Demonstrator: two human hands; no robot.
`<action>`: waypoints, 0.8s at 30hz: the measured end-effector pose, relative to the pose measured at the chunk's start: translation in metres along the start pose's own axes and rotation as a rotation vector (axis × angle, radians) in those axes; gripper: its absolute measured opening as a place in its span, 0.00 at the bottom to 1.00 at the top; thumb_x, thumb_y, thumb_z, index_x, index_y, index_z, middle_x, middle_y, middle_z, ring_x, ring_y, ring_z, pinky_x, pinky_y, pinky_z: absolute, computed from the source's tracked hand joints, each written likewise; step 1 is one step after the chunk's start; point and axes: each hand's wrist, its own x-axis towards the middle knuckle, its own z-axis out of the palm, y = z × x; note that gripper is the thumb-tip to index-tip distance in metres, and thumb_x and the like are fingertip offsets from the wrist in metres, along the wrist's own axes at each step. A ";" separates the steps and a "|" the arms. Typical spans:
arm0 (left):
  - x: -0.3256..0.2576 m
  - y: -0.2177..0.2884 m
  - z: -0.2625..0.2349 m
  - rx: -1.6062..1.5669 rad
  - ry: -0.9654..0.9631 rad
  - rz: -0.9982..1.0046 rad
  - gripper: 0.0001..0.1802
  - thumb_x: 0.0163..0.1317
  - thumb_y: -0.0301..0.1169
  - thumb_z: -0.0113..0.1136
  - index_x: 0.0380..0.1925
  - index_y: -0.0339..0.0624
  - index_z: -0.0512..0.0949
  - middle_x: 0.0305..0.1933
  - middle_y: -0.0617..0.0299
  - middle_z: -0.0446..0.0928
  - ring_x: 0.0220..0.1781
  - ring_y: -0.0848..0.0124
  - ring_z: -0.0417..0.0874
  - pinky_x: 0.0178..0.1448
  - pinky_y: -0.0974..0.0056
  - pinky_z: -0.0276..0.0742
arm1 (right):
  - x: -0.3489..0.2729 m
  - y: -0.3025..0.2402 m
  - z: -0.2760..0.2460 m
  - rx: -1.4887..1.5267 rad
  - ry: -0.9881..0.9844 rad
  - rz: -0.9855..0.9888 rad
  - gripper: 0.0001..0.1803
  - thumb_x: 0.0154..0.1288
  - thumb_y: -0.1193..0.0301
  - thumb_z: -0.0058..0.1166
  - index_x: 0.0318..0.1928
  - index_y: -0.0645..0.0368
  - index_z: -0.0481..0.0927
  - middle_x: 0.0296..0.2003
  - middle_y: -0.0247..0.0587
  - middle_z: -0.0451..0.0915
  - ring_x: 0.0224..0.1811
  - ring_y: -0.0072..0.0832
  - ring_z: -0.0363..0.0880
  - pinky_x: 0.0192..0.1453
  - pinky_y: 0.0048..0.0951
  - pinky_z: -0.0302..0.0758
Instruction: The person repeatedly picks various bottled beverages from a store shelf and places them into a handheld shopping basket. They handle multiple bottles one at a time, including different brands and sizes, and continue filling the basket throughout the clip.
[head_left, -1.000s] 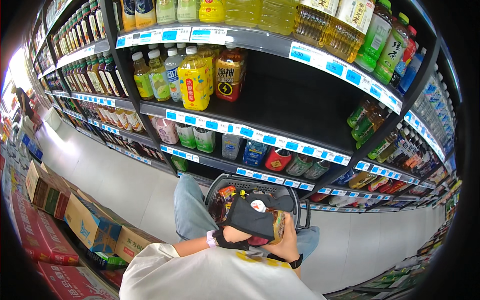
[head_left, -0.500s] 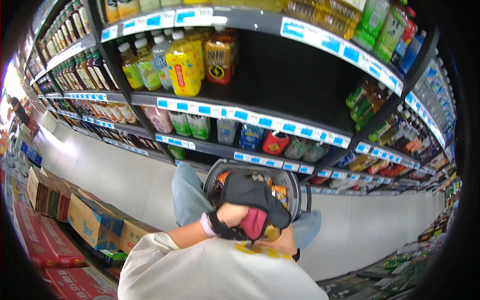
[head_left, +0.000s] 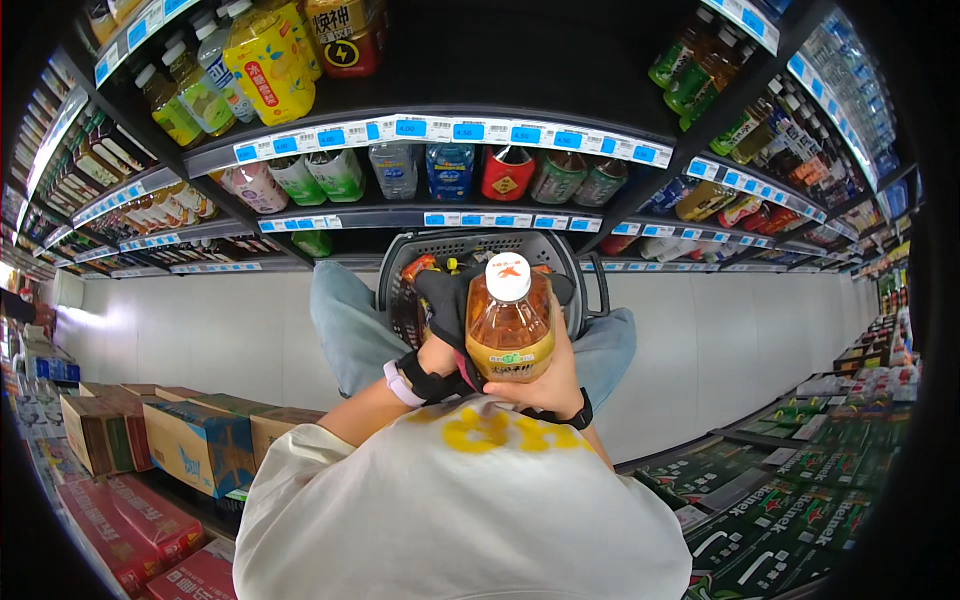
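Observation:
My right hand (head_left: 556, 372) is wrapped round the lower side of a large plastic bottle (head_left: 508, 325). The bottle has a white cap, a yellow label and amber drink inside; it stands nearly upright in front of my chest. Close on its left, my left hand (head_left: 437, 356) is closed on a black fabric piece (head_left: 447, 300) with a dark red lining, its fingers partly hidden. Below and beyond both hands is a grey plastic shopping basket (head_left: 572, 262) between my knees, with colourful packets (head_left: 418, 267) in it. Bottle and fabric cover much of its contents.
A dark shelf rack (head_left: 480, 212) with drink bottles stands just ahead, close to the basket. Cardboard boxes (head_left: 190, 445) and red cartons (head_left: 130, 530) are stacked at left behind me. Green cartons (head_left: 760, 500) lie at right. Pale tiled floor (head_left: 690, 350) runs along the aisle.
My right hand has raised the amber bottle into plain view from beside the fabric. My left hand, with the black fabric, has shifted slightly left. The view has tilted down toward the basket.

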 end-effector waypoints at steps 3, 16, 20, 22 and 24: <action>0.001 -0.010 -0.005 0.009 0.097 -0.045 0.27 0.73 0.36 0.53 0.68 0.40 0.62 0.68 0.56 0.70 0.66 0.65 0.74 0.69 0.60 0.72 | 0.006 -0.006 -0.003 -0.157 0.075 -0.037 0.70 0.32 0.65 0.85 0.73 0.66 0.49 0.66 0.49 0.63 0.68 0.36 0.66 0.70 0.37 0.66; 0.003 -0.004 0.010 0.666 0.366 0.059 0.20 0.73 0.33 0.51 0.62 0.38 0.67 0.61 0.61 0.70 0.64 0.74 0.68 0.67 0.67 0.65 | -0.024 0.041 -0.004 0.492 0.398 0.070 0.39 0.49 0.68 0.77 0.59 0.63 0.70 0.52 0.39 0.78 0.53 0.27 0.78 0.60 0.31 0.74; -0.021 0.031 -0.009 0.751 0.178 0.088 0.18 0.72 0.33 0.55 0.57 0.37 0.69 0.48 0.62 0.78 0.48 0.75 0.79 0.55 0.67 0.75 | -0.024 0.052 -0.028 0.433 0.575 0.186 0.31 0.57 0.73 0.69 0.58 0.60 0.68 0.51 0.37 0.78 0.50 0.26 0.79 0.55 0.29 0.76; -0.029 0.051 -0.018 1.113 0.161 0.276 0.17 0.67 0.33 0.58 0.52 0.39 0.71 0.44 0.62 0.78 0.44 0.73 0.79 0.49 0.65 0.75 | -0.026 0.057 -0.041 0.290 0.556 0.304 0.32 0.57 0.75 0.67 0.60 0.60 0.67 0.50 0.38 0.79 0.49 0.26 0.80 0.53 0.27 0.77; -0.042 0.067 -0.025 1.334 0.232 0.382 0.16 0.66 0.37 0.58 0.48 0.43 0.71 0.41 0.64 0.77 0.41 0.74 0.78 0.48 0.62 0.72 | -0.029 0.069 -0.050 0.234 0.516 0.386 0.33 0.55 0.77 0.68 0.60 0.61 0.66 0.49 0.39 0.80 0.48 0.26 0.80 0.53 0.28 0.77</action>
